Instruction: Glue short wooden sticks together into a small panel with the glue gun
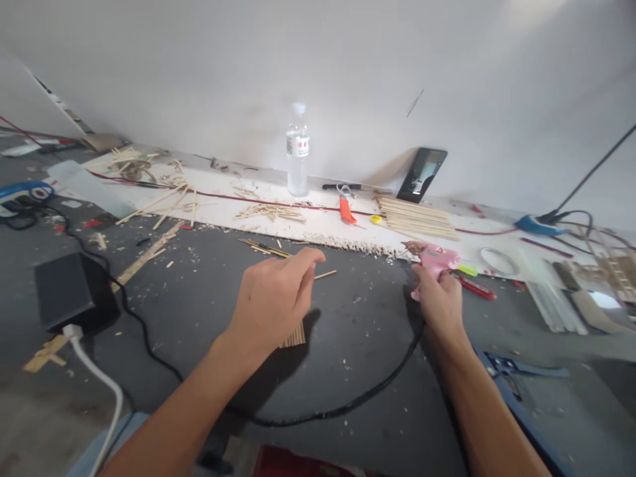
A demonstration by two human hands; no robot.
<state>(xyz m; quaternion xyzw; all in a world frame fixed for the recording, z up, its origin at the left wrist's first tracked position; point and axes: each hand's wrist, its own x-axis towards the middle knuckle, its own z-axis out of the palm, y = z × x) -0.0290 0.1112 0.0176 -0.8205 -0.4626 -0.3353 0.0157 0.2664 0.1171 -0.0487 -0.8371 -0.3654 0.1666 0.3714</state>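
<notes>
My right hand (440, 298) is wrapped round the handle of a pink glue gun (434, 258), whose nozzle points left over the white strip's front edge. From its handle a black cord runs left across the dark table. My left hand (273, 298) is held over the table with its fingers curled and thumb and forefinger close together; whatever they may hold is hidden. Beneath that hand, a small panel of joined wooden sticks (295, 336) shows partly. A thin stick (325, 274) and a yellow-and-black craft knife (263, 248) lie just beyond it.
On the white strip (223, 213) stand a water bottle (298, 156) and a phone (422, 174), beside a stick bundle (415, 217). A black box (64, 291) with a white cable is at left. Glue sticks (554, 301) and blue pliers (527, 366) lie at right.
</notes>
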